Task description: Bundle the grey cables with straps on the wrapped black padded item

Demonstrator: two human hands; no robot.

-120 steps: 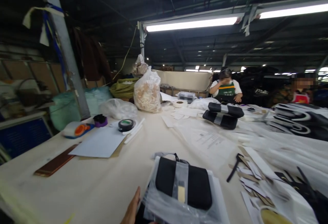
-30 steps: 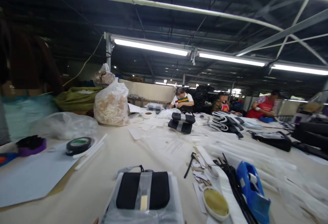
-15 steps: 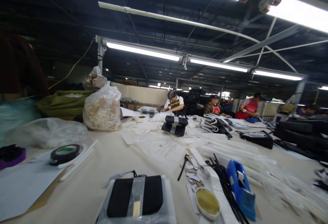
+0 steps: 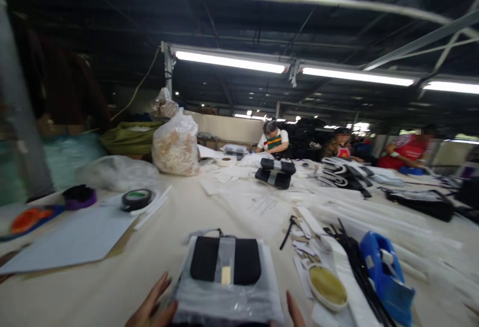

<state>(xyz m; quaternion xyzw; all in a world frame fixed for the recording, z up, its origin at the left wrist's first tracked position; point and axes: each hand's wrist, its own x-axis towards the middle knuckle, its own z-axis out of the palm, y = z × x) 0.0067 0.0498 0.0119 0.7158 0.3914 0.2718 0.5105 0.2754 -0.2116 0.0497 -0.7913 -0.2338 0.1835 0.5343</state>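
A black pouch (image 4: pixel 224 261) with a grey band and a small tan label lies inside a clear plastic bag (image 4: pixel 228 302) at the bottom middle. My left hand (image 4: pixel 151 304) is at the bag's lower left edge, its fingers apart and touching the plastic. My right hand (image 4: pixel 294 311) shows only partly, with a fingertip just right of the bag's lower edge. Whether either hand grips the bag is hidden. To the right lie a round dish of yellow paste (image 4: pixel 327 286) and a blue tape dispenser (image 4: pixel 387 279).
The cream work table (image 4: pixel 93 292) holds a blue-grey sheet, a black tape roll (image 4: pixel 136 199), paper scraps and white strips. Farther back stand a plastic sack of tan pieces (image 4: pixel 175 145), stacked black pouches (image 4: pixel 275 173) and co-workers (image 4: pixel 273 140).
Both of my hands have come into view beside the bag. The whole scene has shifted to the right and the view has tilted down slightly.
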